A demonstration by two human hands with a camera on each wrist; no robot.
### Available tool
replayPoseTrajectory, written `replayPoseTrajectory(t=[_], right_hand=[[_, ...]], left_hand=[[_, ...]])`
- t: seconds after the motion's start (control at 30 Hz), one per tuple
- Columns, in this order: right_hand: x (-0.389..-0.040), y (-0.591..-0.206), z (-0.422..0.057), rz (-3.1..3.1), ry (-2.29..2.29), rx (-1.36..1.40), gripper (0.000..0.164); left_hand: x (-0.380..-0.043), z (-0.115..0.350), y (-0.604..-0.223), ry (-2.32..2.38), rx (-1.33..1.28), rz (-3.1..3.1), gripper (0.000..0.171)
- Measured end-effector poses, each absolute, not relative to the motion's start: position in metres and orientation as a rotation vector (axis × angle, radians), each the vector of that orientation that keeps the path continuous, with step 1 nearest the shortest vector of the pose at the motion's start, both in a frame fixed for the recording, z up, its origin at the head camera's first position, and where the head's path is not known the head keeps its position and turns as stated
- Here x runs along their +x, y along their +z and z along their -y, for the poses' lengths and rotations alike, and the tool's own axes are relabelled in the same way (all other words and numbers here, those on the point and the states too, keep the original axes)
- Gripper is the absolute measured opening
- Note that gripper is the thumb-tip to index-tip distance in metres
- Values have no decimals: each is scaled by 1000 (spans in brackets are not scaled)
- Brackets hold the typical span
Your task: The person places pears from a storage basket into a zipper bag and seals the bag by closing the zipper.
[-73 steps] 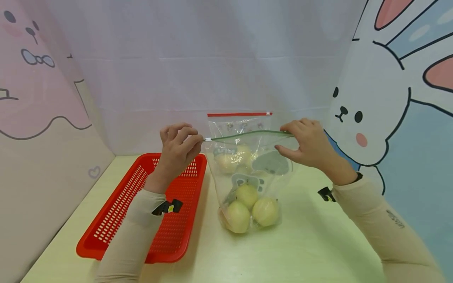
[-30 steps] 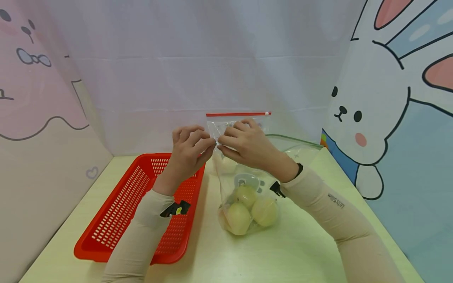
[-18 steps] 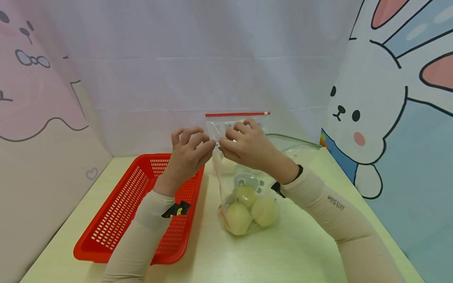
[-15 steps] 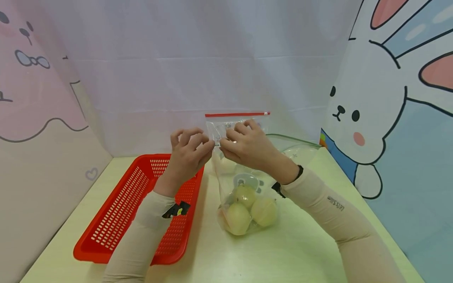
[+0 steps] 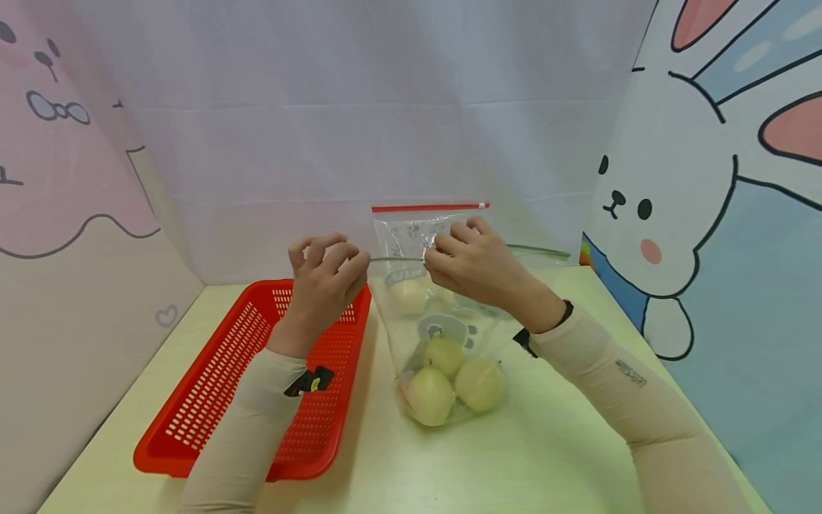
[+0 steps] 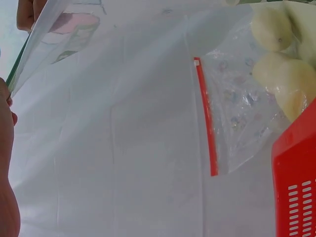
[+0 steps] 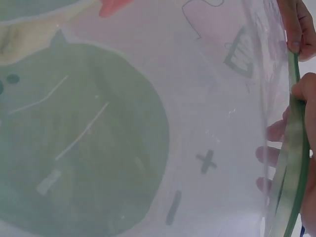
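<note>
A clear zip bag (image 5: 446,328) with grey animal prints and a green zip strip (image 5: 397,259) stands upright on the table. Three pale yellow-green round fruits (image 5: 430,396) lie in its bottom. My left hand (image 5: 326,285) pinches the left end of the strip between thumb and fingertips. Farther along, my right hand (image 5: 484,271) pinches the same strip, and a white bit at its fingertips looks like the slider. The right wrist view shows the strip (image 7: 296,163) parted below the right thumb and pressed together above it.
A red perforated basket (image 5: 343,442) stands at the left under my left forearm. Behind the green-strip bag is another clear bag (image 6: 242,98) with a red zip (image 5: 430,208), holding pale fruits (image 6: 291,84). Printed cloth walls (image 5: 347,143) close in the back and sides.
My right hand came over to the strip's left end beside my left hand, then slid right along it. My left hand has since drawn slightly left, and the strip between them is straight.
</note>
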State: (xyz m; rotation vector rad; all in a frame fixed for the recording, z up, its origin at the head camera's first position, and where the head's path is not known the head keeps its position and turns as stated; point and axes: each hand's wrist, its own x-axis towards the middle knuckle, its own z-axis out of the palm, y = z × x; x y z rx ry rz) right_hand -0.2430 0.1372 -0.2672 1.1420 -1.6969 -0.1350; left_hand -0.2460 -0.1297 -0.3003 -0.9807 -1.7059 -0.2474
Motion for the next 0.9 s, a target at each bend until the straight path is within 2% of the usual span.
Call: replayPoseTrajectory(t=[0.9], right_hand=[[-239, -272, -225, 1782, -93, 1062, 35]], left_hand=[[-257, 156, -310, -254, -912, 1721, 6]])
